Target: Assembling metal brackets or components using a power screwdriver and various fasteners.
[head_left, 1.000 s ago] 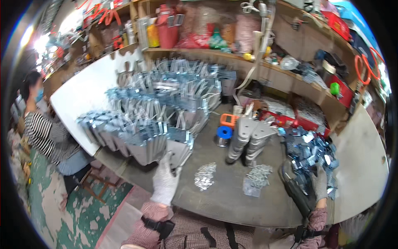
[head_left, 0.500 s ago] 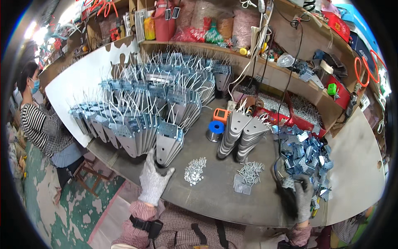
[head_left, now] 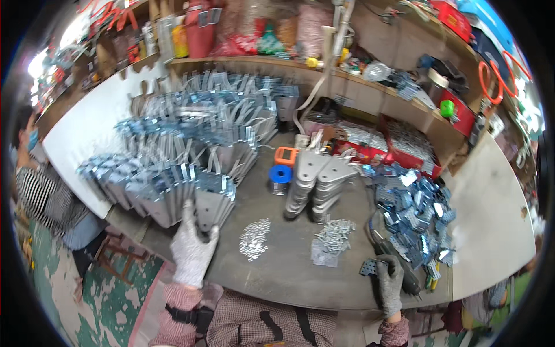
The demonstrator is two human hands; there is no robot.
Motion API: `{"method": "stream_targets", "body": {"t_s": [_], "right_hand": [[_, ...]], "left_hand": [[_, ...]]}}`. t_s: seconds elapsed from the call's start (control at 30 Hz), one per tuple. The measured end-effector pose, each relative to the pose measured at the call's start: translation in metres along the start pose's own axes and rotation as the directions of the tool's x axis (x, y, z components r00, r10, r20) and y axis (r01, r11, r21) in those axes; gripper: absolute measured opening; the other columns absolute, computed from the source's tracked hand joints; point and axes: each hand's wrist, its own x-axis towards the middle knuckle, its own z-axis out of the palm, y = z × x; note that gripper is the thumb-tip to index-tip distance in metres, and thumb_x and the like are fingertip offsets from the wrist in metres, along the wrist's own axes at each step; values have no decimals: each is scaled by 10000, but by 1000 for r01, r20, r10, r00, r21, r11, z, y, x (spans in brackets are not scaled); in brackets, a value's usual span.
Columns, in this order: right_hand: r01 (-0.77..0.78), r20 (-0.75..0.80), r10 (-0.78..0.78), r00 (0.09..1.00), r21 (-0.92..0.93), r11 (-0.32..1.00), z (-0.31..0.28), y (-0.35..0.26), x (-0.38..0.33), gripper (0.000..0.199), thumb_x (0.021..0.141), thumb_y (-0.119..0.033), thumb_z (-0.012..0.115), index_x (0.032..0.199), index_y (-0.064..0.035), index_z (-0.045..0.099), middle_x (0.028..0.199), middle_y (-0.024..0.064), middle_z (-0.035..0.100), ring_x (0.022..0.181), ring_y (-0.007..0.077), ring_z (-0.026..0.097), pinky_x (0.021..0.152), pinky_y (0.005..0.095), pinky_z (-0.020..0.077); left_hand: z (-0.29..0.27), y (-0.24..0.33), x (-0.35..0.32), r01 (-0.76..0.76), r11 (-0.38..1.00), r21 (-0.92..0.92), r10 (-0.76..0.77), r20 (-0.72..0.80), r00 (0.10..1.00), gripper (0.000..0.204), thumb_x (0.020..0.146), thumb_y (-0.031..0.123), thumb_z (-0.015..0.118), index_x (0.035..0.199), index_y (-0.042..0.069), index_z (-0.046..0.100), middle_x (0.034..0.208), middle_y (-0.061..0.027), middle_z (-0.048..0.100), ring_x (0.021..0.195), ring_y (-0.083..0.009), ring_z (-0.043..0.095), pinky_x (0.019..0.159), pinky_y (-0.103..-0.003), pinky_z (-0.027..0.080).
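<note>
Perforated metal bracket (head_left: 368, 267), small and bluish, was pinched in the gloved right hand (head_left: 390, 280), just above the front part of the grey worktable (head_left: 289, 274), its flat face jutting out to the left of the fingers. Just right of that hand lay a black corded tool (head_left: 410, 282), and beyond it, near the table's right side, spread a heap of similar blue brackets (head_left: 413, 211). The gloved left hand (head_left: 195, 248) was loose and unclenched, thumb and forefinger spread, grasping nothing; its forefinger reached the front of the rows of upright metal plates (head_left: 211, 211), though whether it touched them I could not tell. Between the hands lay a patch of small shiny fasteners (head_left: 254, 239) and, farther right, a pile of screws (head_left: 336, 234) beside a clear plastic piece (head_left: 324, 256). Behind these stood two stacks of grey plates (head_left: 312, 166), with a blue-topped spool (head_left: 280, 175) and an orange device (head_left: 285, 155) just to their left. At far left, a co-worker (head_left: 40, 191) in a striped top was beyond a white panel (head_left: 72, 141).
</note>
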Motion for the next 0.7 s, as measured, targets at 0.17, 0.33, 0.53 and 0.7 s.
{"method": "stream_targets", "body": {"t_s": [0.17, 0.33, 0.53, 0.7], "right_hand": [[153, -8, -155, 988, -139, 978, 6, 3, 9, 121, 892, -38, 668, 1001, 11, 658, 1004, 177, 667, 934, 321, 653, 848, 390, 511], [206, -3, -212, 977, -212, 955, 4, 3, 4, 137, 858, -30, 682, 991, 1, 666, 1031, 179, 659, 987, 371, 641, 892, 436, 512], [284, 111, -263, 958, -479, 831, 11, -8, 1, 241, 868, -112, 704, 1105, -68, 688, 1099, 154, 612, 1069, 377, 565, 939, 477, 471], [261, 146, -216, 965, -559, 787, 5, -2, -2, 230, 870, -92, 677, 1099, -79, 695, 1085, 160, 588, 1094, 404, 536, 965, 488, 448]], "left_hand": [[10, 107, 27, -657, 738, -157, 607, -272, 747, 553, 839, 174, 764, 1346, 56, 579, 1091, -151, 657, 1020, -346, 639, 927, -440, 506], [73, 232, 108, -549, 834, 53, 540, 130, 832, 539, 879, 497, 687, 1112, 17, 615, 1044, -187, 682, 1003, -349, 675, 864, -453, 553], [55, 225, 118, -536, 844, -19, 525, 234, 818, 650, 858, 514, 669, 1225, -8, 544, 1095, -251, 672, 931, -393, 708, 810, -469, 580], [21, 164, 16, -730, 530, -431, 847, 314, 429, 718, 868, 433, 674, 1458, 123, 406, 1214, -223, 529, 918, -429, 678, 784, -478, 588]]}}
